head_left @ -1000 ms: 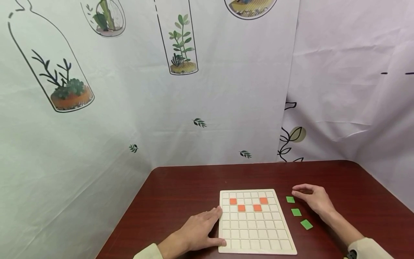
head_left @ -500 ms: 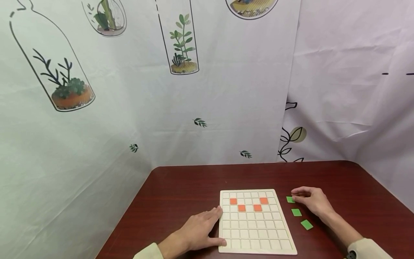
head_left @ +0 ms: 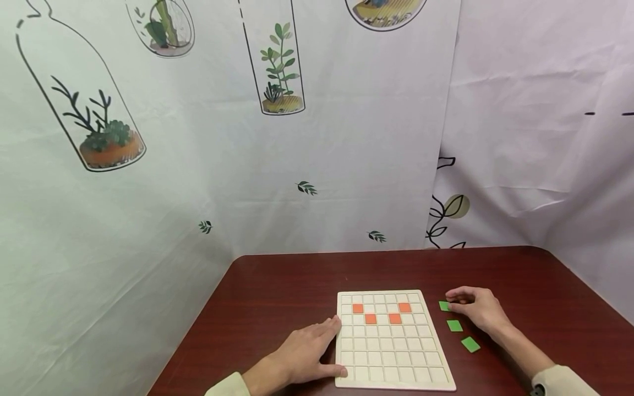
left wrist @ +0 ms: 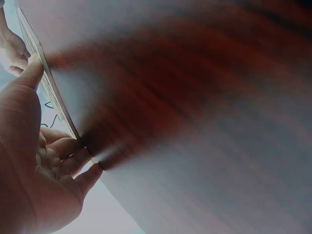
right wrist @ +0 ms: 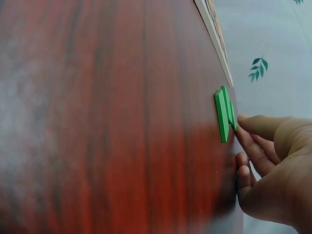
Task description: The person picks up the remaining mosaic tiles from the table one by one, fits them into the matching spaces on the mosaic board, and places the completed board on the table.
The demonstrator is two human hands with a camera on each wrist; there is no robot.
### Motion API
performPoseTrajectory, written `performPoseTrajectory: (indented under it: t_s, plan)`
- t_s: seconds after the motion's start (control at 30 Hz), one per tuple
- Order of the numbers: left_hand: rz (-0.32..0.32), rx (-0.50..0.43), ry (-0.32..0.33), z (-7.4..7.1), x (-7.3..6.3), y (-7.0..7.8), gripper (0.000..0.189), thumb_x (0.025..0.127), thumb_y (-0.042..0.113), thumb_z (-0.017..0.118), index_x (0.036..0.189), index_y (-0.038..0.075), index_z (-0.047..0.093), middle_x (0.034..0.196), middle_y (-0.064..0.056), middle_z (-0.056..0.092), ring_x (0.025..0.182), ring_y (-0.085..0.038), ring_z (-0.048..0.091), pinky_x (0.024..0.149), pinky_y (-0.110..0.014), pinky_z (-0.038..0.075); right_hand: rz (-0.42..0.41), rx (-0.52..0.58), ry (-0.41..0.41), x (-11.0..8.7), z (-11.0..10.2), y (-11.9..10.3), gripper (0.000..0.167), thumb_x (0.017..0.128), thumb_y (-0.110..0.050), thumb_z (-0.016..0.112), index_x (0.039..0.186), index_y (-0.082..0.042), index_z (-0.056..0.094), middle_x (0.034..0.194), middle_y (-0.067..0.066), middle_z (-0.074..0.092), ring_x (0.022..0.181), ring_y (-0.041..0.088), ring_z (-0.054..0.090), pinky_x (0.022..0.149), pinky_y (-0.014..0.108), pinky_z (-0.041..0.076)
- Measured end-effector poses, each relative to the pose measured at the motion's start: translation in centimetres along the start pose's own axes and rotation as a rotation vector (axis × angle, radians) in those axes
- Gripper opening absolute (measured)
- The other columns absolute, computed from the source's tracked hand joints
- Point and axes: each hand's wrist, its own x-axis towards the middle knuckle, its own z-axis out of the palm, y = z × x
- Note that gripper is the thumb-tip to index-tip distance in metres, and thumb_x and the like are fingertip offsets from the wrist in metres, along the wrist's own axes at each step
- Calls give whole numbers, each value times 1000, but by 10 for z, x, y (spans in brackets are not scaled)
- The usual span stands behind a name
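right fingers (right wrist: pixel 260 126) touch green tile (head_left: pixel 443 306); head view adds orange tiles (head_left: pixel 370 318).

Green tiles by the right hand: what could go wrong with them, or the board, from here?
The farthest green tile lies flat, so the right hand might fumble its thin edge. The middle green tile is close by and could get nudged. The left hand touches the board; an accidental push might shift it.
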Motion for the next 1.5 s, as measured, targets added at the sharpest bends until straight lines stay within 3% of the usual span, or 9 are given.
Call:
performPoseTrajectory:
  t_s: [0.4, 1.2, 1.5]
  plan:
    - [-3, 0, -5, 0, 0, 1, 104, 93, 83, 53, 166, 11, 38, 169, -4, 39, 150, -18, 45, 110, -43, 50, -27, -75, 3, 2, -1, -2, 25, 86, -1, 87, 109, 2, 78, 103, 13, 76, 92, 23, 65, 70, 27, 53]
    - [-1, -3, -10, -1, 0, 1, 103, 93, 82, 53, 166, 11, 38, 169, -4, 38, 151, -17, 44, 111, -43, 49, -42, -90, 6, 2, 0, -4, 22, 83, 2, 86, 104, 3, 78, 99, 10, 75, 89, 22, 66, 68, 28, 53]
    - [-9, -6, -17, -2, 0, 1, 103, 93, 82, 54, 166, 12, 38, 170, -3, 38, 151, -17, 43, 111, -43, 49, -93, -193, -39, 5, -1, -6, 22, 85, -2, 85, 105, 2, 80, 98, 8, 76, 87, 23, 68, 69, 34, 54]
